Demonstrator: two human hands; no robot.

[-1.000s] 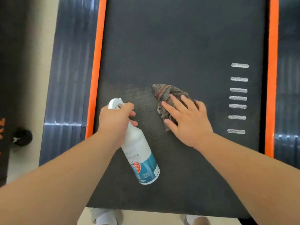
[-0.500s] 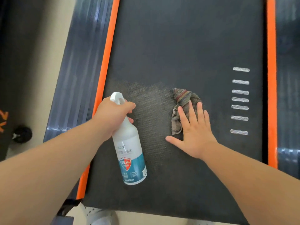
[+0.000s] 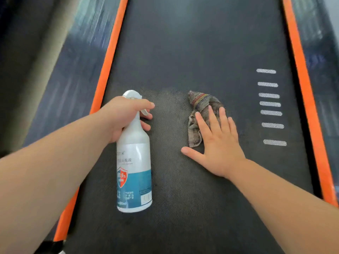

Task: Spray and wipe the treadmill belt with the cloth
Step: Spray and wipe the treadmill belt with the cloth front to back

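Note:
A dark treadmill belt (image 3: pixel 183 52) fills the view, with a paler patch between my hands. My left hand (image 3: pixel 122 116) grips the neck of a white spray bottle (image 3: pixel 134 165) with a blue label, one finger by the trigger; the nozzle points away from me. A crumpled grey-brown cloth (image 3: pixel 201 110) lies on the belt right of the middle. My right hand (image 3: pixel 218 142) lies flat with straight fingers on the cloth's near right part, the thumb spread out on the belt.
Orange strips (image 3: pixel 110 57) (image 3: pixel 302 85) line both belt edges, with dark ribbed side rails (image 3: pixel 69 79) outside them. Several white dashes (image 3: pixel 270 104) mark the belt near its right edge. Pale floor (image 3: pixel 27 74) shows at the far left.
My right hand and the cloth slid to the right across the belt and the hand turned straighter. The view shifted, and the bottle now hangs more upright.

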